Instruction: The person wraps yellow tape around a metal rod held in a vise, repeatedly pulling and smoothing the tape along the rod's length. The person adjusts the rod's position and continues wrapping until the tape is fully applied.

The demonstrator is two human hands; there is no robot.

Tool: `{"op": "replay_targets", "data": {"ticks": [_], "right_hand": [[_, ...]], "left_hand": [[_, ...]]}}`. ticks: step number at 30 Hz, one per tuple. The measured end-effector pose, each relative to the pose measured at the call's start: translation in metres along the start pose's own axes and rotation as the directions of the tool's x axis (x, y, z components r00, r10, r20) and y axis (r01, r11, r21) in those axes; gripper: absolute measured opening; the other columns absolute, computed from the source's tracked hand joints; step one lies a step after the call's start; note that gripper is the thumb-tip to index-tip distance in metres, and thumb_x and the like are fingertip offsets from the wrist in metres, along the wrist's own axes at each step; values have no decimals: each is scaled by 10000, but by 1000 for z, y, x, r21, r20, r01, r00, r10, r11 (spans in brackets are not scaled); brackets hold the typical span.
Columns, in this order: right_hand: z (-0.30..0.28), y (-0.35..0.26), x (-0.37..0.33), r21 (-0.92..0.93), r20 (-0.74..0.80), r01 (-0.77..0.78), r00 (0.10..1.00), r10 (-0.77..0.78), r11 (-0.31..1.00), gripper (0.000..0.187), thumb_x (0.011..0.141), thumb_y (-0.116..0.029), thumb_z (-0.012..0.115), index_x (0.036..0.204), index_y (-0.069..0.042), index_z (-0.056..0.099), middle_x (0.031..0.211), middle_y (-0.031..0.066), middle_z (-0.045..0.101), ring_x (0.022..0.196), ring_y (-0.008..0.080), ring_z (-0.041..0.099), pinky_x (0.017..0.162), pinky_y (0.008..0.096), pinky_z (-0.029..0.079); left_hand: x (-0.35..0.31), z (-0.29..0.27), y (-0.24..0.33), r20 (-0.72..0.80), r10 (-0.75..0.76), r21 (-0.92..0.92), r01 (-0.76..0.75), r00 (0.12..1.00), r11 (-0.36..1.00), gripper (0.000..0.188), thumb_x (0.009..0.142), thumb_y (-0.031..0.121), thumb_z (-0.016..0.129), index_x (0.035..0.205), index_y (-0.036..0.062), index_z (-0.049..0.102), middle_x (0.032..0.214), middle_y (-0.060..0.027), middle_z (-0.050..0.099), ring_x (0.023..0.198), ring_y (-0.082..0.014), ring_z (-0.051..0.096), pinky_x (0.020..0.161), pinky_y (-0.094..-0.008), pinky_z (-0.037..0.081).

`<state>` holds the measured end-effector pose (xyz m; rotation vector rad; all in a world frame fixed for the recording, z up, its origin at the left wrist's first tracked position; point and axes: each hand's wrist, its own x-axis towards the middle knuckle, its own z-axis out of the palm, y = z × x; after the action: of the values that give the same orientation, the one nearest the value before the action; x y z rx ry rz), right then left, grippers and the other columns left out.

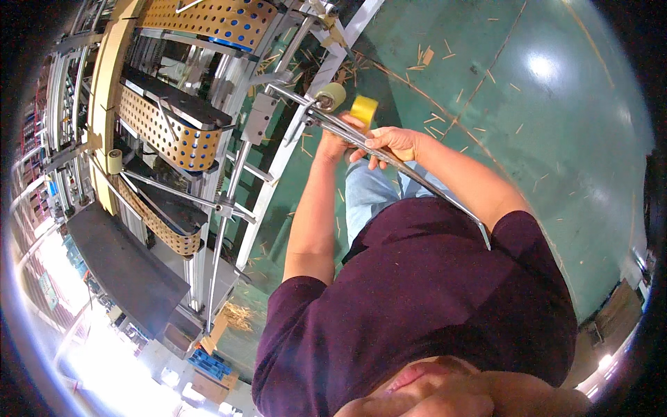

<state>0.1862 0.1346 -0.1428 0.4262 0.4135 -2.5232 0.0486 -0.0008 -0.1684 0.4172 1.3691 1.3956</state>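
Note:
Over my lap, my left hand (336,144) is closed around the lower side of a yellow roll, apparently tape (364,111). Close beside it, my right hand (396,142) has its thumb and fingers curled together. A long thin metal rod (420,178) slants across both hands, from the machine frame to near my right upper arm. It partly covers my fingers, so whether the right hand grips the rod or something small behind it is hidden. A pale roller (330,96) sits on the frame just left of the tape.
On my left stands a machine with perforated tan belts (167,128), metal rails and a white frame beam (278,167). A dark curved panel (128,271) lies nearer. Thin wooden strips (424,55) are scattered over the green floor (556,132). A blue crate (210,364) stands at lower left.

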Motion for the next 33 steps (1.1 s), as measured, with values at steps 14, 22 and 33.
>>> {"op": "replay_targets", "data": {"ticks": [14, 22, 33], "right_hand": [[1, 0, 2, -241, -265, 0, 962, -65, 970, 344, 831, -105, 540, 1154, -35, 444, 907, 125, 618, 550, 187, 608, 439, 302, 515], [12, -4, -5, -346, -279, -7, 956, -95, 938, 352, 815, -104, 551, 1154, -70, 465, 891, 90, 592, 537, 116, 565, 444, 239, 496], [15, -2, -4, -265, -320, 45, 938, -132, 963, 389, 798, -105, 609, 1169, -77, 494, 808, 83, 631, 498, 148, 580, 423, 263, 488]], "left_hand": [[-15, -39, -14, -73, 86, 936, 39, 994, 349, 490, 702, 140, 689, 1144, 24, 512, 940, -108, 623, 788, -138, 602, 704, -300, 495], [-2, 58, 127, 55, 143, 882, -115, 988, 458, 451, 785, 265, 598, 1092, -55, 515, 955, -191, 614, 894, -249, 613, 764, -322, 487], [61, 64, 73, -117, 28, 907, 96, 993, 409, 770, 573, 180, 687, 1253, -7, 377, 1061, -231, 570, 1005, -360, 558, 858, -350, 454]]}}
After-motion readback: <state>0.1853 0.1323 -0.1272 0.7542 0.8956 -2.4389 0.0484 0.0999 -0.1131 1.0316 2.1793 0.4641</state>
